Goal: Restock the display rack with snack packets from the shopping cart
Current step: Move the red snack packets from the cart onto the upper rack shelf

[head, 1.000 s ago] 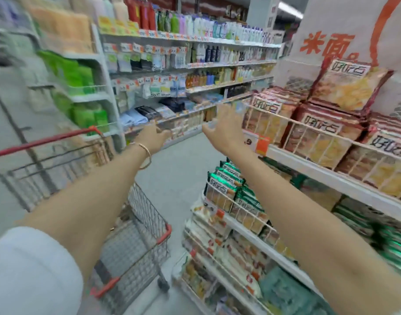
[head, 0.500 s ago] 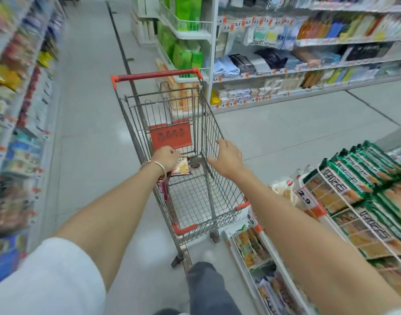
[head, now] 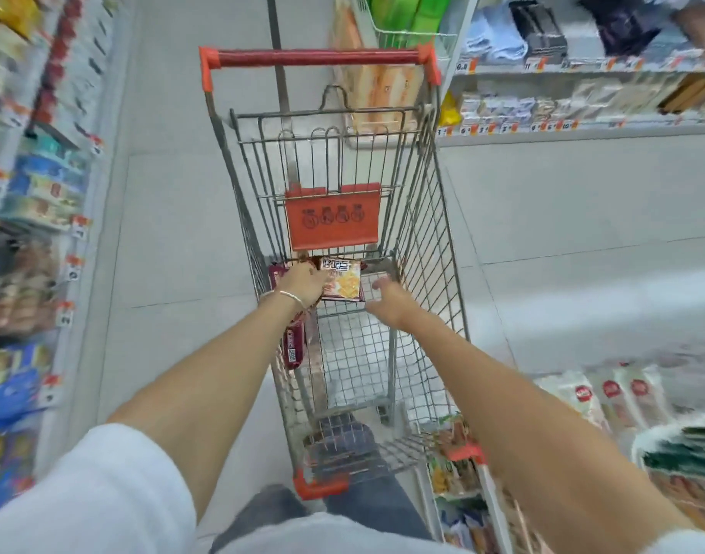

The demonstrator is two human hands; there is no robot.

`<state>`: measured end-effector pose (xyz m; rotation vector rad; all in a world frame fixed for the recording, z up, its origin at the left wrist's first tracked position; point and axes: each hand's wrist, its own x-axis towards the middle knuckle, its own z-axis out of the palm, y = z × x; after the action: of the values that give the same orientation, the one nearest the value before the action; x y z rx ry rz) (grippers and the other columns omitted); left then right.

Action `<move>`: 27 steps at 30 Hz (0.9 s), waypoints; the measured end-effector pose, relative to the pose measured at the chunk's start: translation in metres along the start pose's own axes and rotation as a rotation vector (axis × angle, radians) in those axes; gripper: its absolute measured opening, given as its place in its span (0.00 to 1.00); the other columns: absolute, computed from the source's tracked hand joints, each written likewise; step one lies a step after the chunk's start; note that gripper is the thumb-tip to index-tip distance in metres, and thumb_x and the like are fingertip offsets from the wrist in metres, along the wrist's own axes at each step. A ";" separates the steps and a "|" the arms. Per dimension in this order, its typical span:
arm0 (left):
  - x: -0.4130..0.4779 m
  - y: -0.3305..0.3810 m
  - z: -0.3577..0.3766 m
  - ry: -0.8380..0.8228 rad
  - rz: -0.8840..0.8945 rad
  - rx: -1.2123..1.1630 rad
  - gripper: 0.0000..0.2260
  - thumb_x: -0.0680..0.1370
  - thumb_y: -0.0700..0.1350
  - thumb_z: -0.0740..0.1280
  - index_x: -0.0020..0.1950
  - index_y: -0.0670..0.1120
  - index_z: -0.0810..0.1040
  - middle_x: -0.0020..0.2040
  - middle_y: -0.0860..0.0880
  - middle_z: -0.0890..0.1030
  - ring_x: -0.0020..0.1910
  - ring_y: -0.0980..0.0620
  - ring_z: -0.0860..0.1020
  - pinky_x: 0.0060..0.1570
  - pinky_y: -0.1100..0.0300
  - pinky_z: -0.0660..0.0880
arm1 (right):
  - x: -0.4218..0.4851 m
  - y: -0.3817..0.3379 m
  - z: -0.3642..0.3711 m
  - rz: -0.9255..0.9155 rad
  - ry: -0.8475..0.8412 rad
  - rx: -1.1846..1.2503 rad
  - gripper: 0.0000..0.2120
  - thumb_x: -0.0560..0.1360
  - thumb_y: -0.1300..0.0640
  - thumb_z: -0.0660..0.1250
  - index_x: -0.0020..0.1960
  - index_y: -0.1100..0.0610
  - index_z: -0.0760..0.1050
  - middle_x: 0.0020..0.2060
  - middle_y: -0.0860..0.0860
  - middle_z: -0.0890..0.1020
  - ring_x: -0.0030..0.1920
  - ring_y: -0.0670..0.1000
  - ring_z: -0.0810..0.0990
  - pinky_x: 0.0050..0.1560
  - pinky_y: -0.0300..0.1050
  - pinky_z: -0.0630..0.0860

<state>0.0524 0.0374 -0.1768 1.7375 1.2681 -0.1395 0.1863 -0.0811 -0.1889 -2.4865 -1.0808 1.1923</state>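
Shelves (head: 582, 131) are seen on both sides of the arms, with a cart (head: 442, 249) set between them. At its far end a packet (head: 344, 279) is gripped by the left hand (head: 302, 283), evidently for lifting out. Just beside it the right hand (head: 388, 293) is held open and empty, probably to help. A second packet (head: 294, 347) is propped under the left wrist.

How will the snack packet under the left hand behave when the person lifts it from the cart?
The snack packet looks like a flat film pouch, so it is probably light and may sag beyond where the left hand holds it. Its smooth printed film could slip. The crackers pictured on it suggest brittle contents, so a gentle grip seems wise.
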 end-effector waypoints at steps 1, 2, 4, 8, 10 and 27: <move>0.011 0.001 0.005 0.005 -0.038 -0.046 0.18 0.85 0.47 0.56 0.51 0.35 0.79 0.32 0.47 0.73 0.27 0.53 0.64 0.30 0.61 0.67 | 0.017 0.002 0.001 -0.001 -0.033 0.005 0.27 0.79 0.55 0.65 0.75 0.61 0.63 0.69 0.60 0.72 0.61 0.58 0.76 0.61 0.51 0.74; 0.021 0.001 0.009 0.014 -0.084 -0.087 0.19 0.85 0.46 0.56 0.57 0.31 0.78 0.33 0.47 0.72 0.29 0.52 0.66 0.34 0.58 0.69 | 0.032 0.003 0.002 0.006 -0.064 0.014 0.27 0.79 0.55 0.64 0.75 0.62 0.62 0.69 0.60 0.73 0.57 0.56 0.76 0.56 0.48 0.74; 0.041 -0.008 0.022 0.034 -0.192 -0.153 0.16 0.84 0.42 0.57 0.55 0.32 0.79 0.40 0.44 0.76 0.38 0.47 0.72 0.41 0.55 0.71 | 0.060 0.004 0.011 0.035 -0.116 0.055 0.27 0.80 0.56 0.64 0.76 0.63 0.62 0.69 0.61 0.73 0.52 0.53 0.74 0.49 0.45 0.70; 0.061 -0.027 0.033 0.172 -0.304 -0.176 0.19 0.83 0.38 0.56 0.33 0.44 0.71 0.32 0.46 0.72 0.33 0.45 0.71 0.26 0.59 0.65 | 0.094 0.005 0.042 0.070 -0.266 0.107 0.25 0.80 0.57 0.63 0.75 0.65 0.64 0.66 0.61 0.75 0.60 0.58 0.76 0.60 0.46 0.72; 0.072 -0.032 0.028 0.221 -0.305 -0.185 0.17 0.84 0.38 0.55 0.36 0.44 0.73 0.32 0.48 0.71 0.31 0.47 0.70 0.23 0.63 0.65 | 0.105 0.008 0.064 0.106 -0.323 0.157 0.23 0.80 0.58 0.63 0.73 0.65 0.65 0.45 0.52 0.78 0.43 0.49 0.77 0.42 0.41 0.72; 0.139 -0.067 -0.006 0.252 -0.385 -0.410 0.15 0.82 0.39 0.58 0.37 0.51 0.71 0.45 0.43 0.76 0.46 0.46 0.73 0.50 0.49 0.75 | 0.116 -0.018 0.182 0.193 -0.088 0.633 0.28 0.79 0.49 0.66 0.75 0.54 0.62 0.49 0.48 0.82 0.47 0.53 0.83 0.51 0.53 0.81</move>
<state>0.0598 0.1376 -0.2939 1.1747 1.6758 0.1171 0.0907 -0.0148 -0.3716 -2.0775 -0.3828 1.4306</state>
